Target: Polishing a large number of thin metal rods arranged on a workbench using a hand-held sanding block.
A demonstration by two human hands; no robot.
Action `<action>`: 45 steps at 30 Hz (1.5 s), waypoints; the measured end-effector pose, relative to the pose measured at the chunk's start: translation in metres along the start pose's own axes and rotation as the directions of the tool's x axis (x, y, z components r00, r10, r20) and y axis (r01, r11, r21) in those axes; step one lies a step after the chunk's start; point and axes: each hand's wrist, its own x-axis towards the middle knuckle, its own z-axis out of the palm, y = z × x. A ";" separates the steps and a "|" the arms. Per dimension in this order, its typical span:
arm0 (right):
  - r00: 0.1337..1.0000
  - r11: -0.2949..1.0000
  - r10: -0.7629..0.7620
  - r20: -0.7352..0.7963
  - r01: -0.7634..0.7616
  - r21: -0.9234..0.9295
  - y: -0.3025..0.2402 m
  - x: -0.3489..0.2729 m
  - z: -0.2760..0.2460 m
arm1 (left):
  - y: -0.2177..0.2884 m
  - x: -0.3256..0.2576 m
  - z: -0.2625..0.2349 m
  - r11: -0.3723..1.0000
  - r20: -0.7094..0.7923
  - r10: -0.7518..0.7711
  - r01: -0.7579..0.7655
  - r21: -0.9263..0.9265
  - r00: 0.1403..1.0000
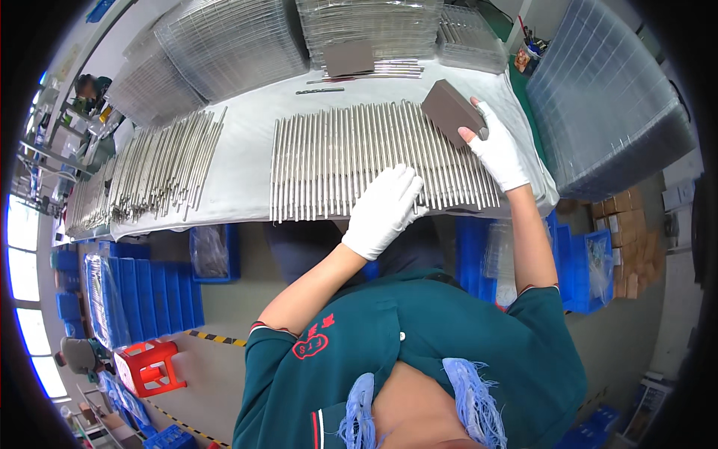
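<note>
Many slim metal rods (329, 161) lie side by side in a wide row on a white-covered table. My left hand (383, 213), in a white glove, rests over the near part of this row. Its fingers are stretched over the rods and the thumb stands apart near their ends. With my right hand (499, 153), gloved in white with thumb and a fingertip bare, I grip a brown rectangular block (451, 108). The block sits tilted over the far right end of the row. Its underside is hidden.
A second pile of rods (168, 161) lies at left. Behind the row are a dark drill bit (320, 91), a brown plate (349, 58) and more rods. Clear plastic trays (232, 45) are stacked at the back, with another stack (606, 97) at right. Blue bins (142, 292) stand below.
</note>
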 end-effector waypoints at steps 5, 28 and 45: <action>0.997 0.998 -0.028 0.072 0.024 0.059 0.006 -0.006 0.010 | 0.005 0.008 -0.004 0.999 0.051 -0.046 0.047 -0.013 0.998; 0.845 0.955 -0.151 0.514 -0.010 0.297 -0.029 0.040 0.007 | 0.006 0.005 -0.011 0.985 0.020 -0.063 0.065 -0.159 0.998; 0.858 0.905 0.174 0.484 -0.333 0.263 -0.018 0.035 -0.033 | 0.005 0.007 -0.014 0.977 0.058 -0.067 0.077 -0.200 0.996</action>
